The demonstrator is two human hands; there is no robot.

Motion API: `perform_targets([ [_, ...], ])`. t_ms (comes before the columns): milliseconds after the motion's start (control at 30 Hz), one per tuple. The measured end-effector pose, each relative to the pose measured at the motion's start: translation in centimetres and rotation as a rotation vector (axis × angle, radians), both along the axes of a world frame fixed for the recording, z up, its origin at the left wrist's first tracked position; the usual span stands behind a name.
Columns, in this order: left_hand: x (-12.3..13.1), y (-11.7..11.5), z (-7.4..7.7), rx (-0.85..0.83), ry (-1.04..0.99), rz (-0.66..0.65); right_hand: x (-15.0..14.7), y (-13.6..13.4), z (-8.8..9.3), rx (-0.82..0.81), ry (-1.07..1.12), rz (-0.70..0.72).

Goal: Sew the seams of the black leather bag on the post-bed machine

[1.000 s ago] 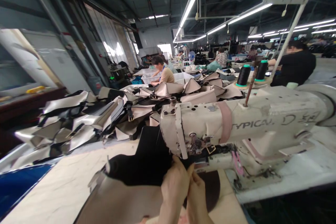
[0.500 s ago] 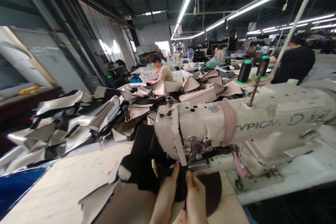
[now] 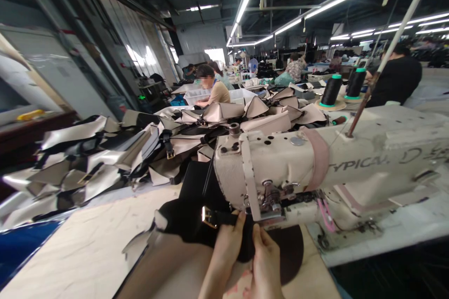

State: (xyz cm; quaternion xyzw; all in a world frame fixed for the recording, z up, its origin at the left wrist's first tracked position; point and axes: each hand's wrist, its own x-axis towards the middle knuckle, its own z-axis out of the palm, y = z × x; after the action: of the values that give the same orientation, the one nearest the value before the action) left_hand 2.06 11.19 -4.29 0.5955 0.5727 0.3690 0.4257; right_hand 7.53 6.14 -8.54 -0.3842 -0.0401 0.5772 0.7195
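Note:
A black leather-like bag piece (image 3: 185, 224) with a beige underside (image 3: 175, 261) lies under the head of a sewing machine (image 3: 266, 163). Across it runs a black strap (image 3: 224, 218) with a gold buckle (image 3: 208, 217). My left hand (image 3: 228, 240) grips the strap just right of the buckle, fingertips close to the presser area. Beside it my right hand (image 3: 266, 257) pinches the near edge of the black piece, its fingers closed. The machine head hides the needle. A dark rounded flap (image 3: 291, 254) spreads out to the right of my right hand.
Beyond the machine lies a large heap of beige and black pieces (image 3: 115, 154), some with buckles. Two black thread cones (image 3: 331, 91) stand behind the machine arm. A co-worker in a tan top (image 3: 219, 93) is bent by white bins; another in black (image 3: 400, 74) is at right.
The view has shifted slightly, so the machine and hands appear a little farther right. The buckle now faces me more and catches light. Both hands keep their hold at the machine.

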Motion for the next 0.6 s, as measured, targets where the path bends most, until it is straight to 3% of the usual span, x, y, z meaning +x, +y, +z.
perform_targets([
  [167, 0.0, 0.0, -0.2, 0.019, 0.021, -0.028, 0.7, -0.4, 0.5, 0.008, 0.020, 0.057],
  [600, -0.1, 0.6, -1.0, 0.024, 0.091, -0.014, 1.6, -0.1, 1.6, -0.084, -0.035, 0.049],
])
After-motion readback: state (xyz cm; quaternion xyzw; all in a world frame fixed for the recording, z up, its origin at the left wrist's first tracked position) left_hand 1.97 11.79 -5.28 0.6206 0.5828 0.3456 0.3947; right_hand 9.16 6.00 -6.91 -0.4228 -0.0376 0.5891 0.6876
